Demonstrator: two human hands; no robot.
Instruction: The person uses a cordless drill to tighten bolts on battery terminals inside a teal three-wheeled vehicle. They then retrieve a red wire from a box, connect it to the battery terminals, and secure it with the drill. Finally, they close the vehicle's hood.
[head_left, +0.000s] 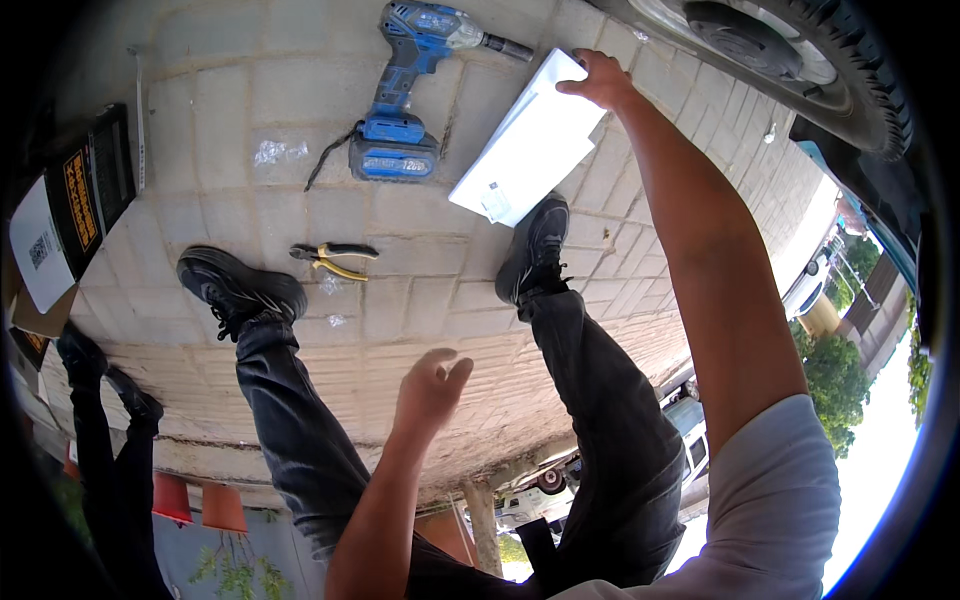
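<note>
My right hand (pixel 603 80) is closed on the far end of some white folded paper (pixel 530 145), thumb over its top face. The paper slants down toward my right shoe, with a small printed patch at its near end. My left hand (pixel 430 390) is raised between my legs, fingers loosely curled and thumb apart, slightly blurred, with nothing visible in it. Beyond it, pliers (pixel 335 258) with black and yellow handles lie on the paving between my shoes. A blue cordless impact wrench (pixel 405 90) with a socket on its nose lies left of the paper.
A vehicle wheel (pixel 790 60) stands at the far right. At the left is a black and orange box (pixel 85 190) with a white sheet. Clear plastic scraps (pixel 280 152) lie on the paving. Another person's legs (pixel 115 430) and hanging red pots (pixel 222 507) appear at lower left.
</note>
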